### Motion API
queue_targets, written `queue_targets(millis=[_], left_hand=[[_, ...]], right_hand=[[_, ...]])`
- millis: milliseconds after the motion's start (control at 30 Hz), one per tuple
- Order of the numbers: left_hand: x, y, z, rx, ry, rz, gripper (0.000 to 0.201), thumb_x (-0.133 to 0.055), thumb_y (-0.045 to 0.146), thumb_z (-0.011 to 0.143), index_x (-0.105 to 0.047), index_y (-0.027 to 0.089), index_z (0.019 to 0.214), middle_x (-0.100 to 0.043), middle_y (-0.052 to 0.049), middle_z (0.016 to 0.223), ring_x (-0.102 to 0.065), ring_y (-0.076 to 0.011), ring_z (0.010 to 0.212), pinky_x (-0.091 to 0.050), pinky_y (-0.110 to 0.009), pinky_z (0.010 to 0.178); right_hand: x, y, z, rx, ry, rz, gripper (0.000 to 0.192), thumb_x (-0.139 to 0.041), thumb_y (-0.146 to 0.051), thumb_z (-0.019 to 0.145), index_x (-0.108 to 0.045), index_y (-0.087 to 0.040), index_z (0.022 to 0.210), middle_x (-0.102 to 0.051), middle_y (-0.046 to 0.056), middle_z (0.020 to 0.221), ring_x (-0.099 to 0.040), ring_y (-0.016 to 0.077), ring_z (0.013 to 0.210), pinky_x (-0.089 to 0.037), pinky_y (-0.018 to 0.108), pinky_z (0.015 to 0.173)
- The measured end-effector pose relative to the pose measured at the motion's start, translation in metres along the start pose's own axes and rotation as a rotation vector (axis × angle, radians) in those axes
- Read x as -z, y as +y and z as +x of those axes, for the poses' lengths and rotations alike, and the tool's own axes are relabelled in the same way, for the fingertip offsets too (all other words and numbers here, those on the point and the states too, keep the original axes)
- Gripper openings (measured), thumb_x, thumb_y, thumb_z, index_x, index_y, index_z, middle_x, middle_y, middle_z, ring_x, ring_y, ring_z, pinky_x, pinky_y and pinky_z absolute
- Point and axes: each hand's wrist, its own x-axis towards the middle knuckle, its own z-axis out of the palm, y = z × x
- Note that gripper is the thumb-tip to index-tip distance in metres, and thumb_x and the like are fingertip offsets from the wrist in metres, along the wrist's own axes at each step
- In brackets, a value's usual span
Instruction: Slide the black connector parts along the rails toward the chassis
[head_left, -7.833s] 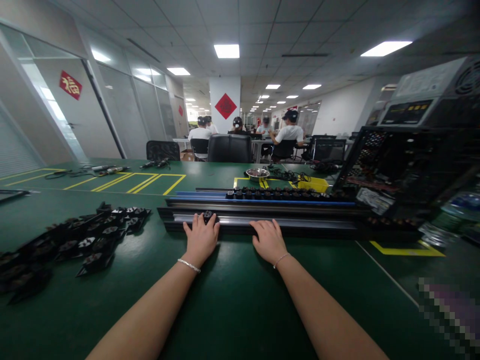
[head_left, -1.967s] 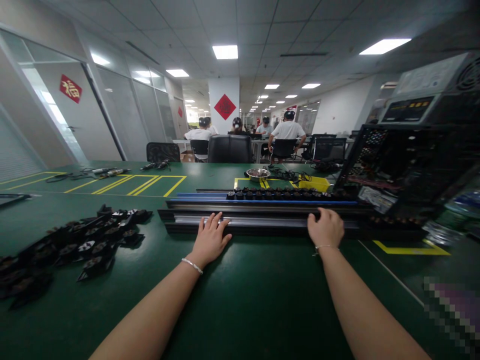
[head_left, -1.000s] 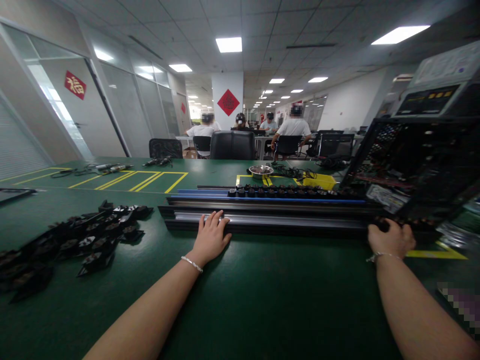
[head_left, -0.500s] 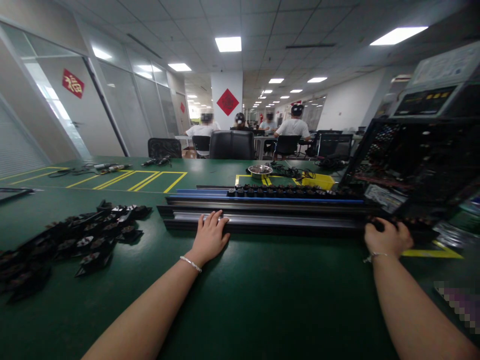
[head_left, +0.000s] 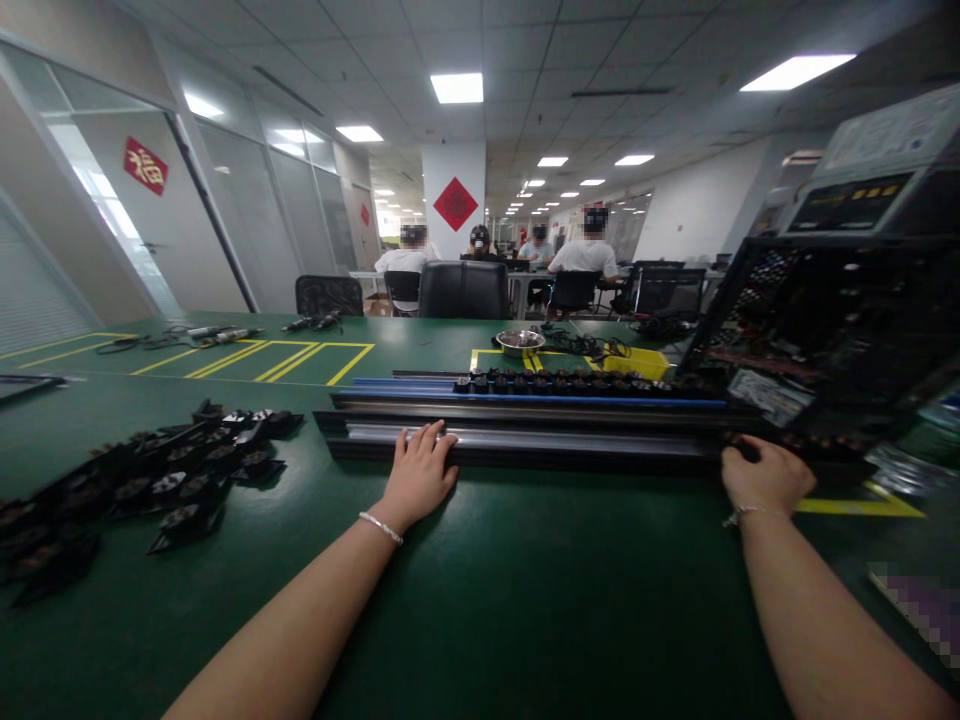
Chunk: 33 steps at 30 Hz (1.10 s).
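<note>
We are resting our left hand (head_left: 417,477) flat, fingers spread, on the near edge of a long metal rail (head_left: 570,440) lying across the green worktop (head_left: 480,600). Our right hand (head_left: 765,476) is curling loosely over the rail's far right end, touching small black parts (head_left: 817,445) seated there; whether it is gripping one, we cannot tell. A pile of black clips (head_left: 150,480) is lying to the left. A second rail carrying a row of black pieces (head_left: 570,380) is sitting just behind.

glossy metal rail (head_left: 570,441) on a matt green table (head_left: 480,590).
</note>
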Motion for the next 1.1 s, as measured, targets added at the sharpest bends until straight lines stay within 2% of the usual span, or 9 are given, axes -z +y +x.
queue_targets(millis=[167, 433, 700, 1100], left_hand=[[0.0, 0.0, 0.0, 0.005, 0.002, -0.004, 0.041, -0.05, 0.034, 0.08, -0.051, 0.027, 0.12, -0.042, -0.007, 0.139, -0.035, -0.0271, 0.128, -0.016, -0.05, 0.109], [0.0, 0.0, 0.0, 0.0, 0.003, 0.003, 0.041, -0.05, 0.034, 0.079, -0.051, 0.026, 0.12, -0.042, -0.007, 0.139, -0.037, -0.0271, 0.127, -0.016, -0.05, 0.109], [0.0, 0.0, 0.0, 0.002, -0.001, 0.007, 0.04, -0.05, 0.034, 0.08, -0.051, 0.027, 0.12, -0.042, -0.007, 0.139, -0.036, -0.0265, 0.127, -0.016, -0.05, 0.109], [0.0, -0.002, 0.0, -0.001, -0.002, 0.007, 0.041, -0.049, 0.034, 0.08, -0.05, 0.027, 0.12, -0.042, -0.007, 0.14, -0.036, -0.0266, 0.127, -0.017, -0.05, 0.108]], right_hand=[[0.0, -0.002, 0.001, -0.072, -0.065, 0.012, 0.031, -0.05, -0.031, 0.069, -0.065, -0.017, 0.093, -0.059, 0.008, 0.083, -0.05, 0.0228, 0.089, -0.035, 0.034, 0.09], [0.005, -0.008, -0.003, -0.167, -0.106, 0.145, 0.037, -0.053, -0.03, 0.066, -0.062, -0.02, 0.1, -0.064, 0.006, 0.092, -0.05, 0.0224, 0.094, -0.038, 0.033, 0.088], [0.015, -0.022, -0.01, -0.174, -0.136, 0.16, 0.035, -0.053, -0.026, 0.067, -0.063, -0.021, 0.1, -0.066, 0.005, 0.094, -0.05, 0.0216, 0.099, -0.037, 0.033, 0.092], [0.016, -0.023, -0.01, -0.122, -0.15, 0.171, 0.032, -0.05, -0.024, 0.068, -0.064, -0.02, 0.098, -0.068, 0.004, 0.09, -0.056, 0.0204, 0.095, -0.04, 0.031, 0.086]])
